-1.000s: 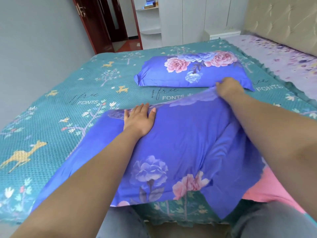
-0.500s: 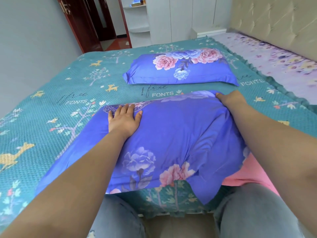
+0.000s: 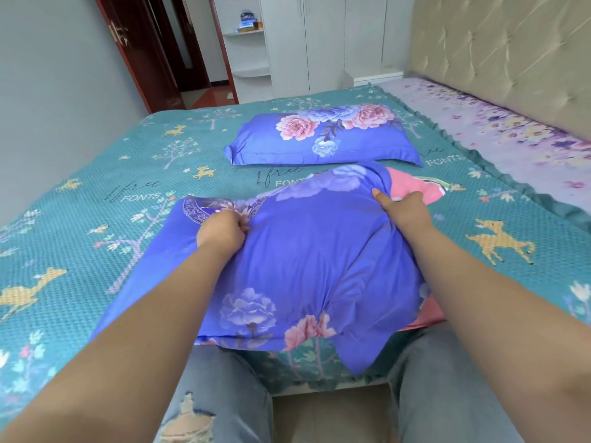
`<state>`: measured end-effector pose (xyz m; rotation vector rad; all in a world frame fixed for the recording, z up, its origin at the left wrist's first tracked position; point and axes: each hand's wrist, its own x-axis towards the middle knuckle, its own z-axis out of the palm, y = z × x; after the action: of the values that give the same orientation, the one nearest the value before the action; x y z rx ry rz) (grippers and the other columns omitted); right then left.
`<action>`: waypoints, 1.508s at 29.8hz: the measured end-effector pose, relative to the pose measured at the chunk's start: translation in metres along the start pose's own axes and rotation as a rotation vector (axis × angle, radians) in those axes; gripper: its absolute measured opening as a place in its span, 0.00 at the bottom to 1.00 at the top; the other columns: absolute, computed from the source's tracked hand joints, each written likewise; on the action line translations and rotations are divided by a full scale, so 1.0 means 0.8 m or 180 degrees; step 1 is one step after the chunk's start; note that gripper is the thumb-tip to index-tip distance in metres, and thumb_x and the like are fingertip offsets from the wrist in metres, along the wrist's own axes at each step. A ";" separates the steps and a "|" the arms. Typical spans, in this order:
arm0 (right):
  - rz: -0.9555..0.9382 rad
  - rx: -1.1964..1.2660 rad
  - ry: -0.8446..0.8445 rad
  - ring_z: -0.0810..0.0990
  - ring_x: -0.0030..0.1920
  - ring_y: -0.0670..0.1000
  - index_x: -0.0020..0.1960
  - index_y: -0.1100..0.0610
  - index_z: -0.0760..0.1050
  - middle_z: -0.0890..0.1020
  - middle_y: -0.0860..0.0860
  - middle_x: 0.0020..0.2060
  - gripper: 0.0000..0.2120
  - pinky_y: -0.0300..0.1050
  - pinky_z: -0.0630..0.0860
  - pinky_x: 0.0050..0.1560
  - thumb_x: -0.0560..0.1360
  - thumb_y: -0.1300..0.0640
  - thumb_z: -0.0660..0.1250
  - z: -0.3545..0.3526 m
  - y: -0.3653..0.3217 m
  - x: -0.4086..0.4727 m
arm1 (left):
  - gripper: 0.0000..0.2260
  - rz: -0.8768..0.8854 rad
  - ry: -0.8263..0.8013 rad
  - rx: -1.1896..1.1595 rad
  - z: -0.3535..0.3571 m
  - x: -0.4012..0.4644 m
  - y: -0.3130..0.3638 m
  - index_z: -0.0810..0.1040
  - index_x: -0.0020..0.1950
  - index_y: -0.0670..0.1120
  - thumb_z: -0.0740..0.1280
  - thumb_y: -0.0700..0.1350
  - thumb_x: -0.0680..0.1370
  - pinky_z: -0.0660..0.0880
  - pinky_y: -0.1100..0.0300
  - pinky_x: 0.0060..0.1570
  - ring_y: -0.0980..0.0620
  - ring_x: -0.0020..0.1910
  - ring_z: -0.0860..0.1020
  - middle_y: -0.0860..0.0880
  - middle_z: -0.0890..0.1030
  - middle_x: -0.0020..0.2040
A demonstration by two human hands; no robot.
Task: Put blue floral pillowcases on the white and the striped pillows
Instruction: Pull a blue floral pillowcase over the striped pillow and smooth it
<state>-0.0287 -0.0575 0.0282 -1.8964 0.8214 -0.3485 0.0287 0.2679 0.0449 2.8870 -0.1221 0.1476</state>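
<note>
Fabric of the blue floral pillowcase (image 3: 307, 251) is bunched in both my closed fingers (image 3: 238, 220); beyond my right fingers (image 3: 382, 198), the pink pillow (image 3: 412, 183) could slip out.

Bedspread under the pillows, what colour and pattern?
Teal bedspread with gold deer and trees; head view.

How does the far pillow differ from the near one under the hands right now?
The far pillow lies flat, smooth and fully inside its case; the near pillow is bunched and wrinkled, with pink fabric showing at its right end. Nothing touches the far pillow, while the left hand and the right hand both grip the near pillow's case. Both wear the same blue floral print and rest on the teal bedspread.
</note>
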 end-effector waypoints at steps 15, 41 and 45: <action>0.0420 0.2354 0.0140 0.70 0.32 0.50 0.48 0.59 0.65 0.70 0.54 0.37 0.14 0.41 0.72 0.29 0.69 0.58 0.69 0.053 0.000 -0.135 | 0.12 0.0530 0.0860 -0.0449 -0.139 0.138 0.162 0.77 0.56 0.42 0.58 0.40 0.77 0.73 0.50 0.57 0.39 0.58 0.75 0.40 0.79 0.58; -0.2818 -0.1529 -0.0093 0.70 0.64 0.57 0.71 0.55 0.63 0.71 0.56 0.63 0.35 0.51 0.71 0.58 0.70 0.41 0.67 0.116 -0.018 -0.121 | 0.14 0.2028 0.1846 -0.0673 0.002 -0.052 0.008 0.73 0.50 0.47 0.57 0.44 0.67 0.66 0.56 0.37 0.42 0.36 0.79 0.42 0.81 0.38; -0.2658 -0.1046 -0.0033 0.65 0.68 0.60 0.74 0.53 0.58 0.63 0.58 0.69 0.36 0.53 0.70 0.60 0.68 0.45 0.63 0.120 -0.037 -0.133 | 0.08 0.2390 0.1416 -0.0502 0.010 -0.093 0.029 0.68 0.47 0.50 0.56 0.48 0.70 0.65 0.59 0.24 0.42 0.27 0.77 0.44 0.77 0.28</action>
<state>-0.0405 0.0884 0.0224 -2.4899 0.0266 -0.7376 -0.0467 0.2486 0.0345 2.4294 -1.0597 0.8504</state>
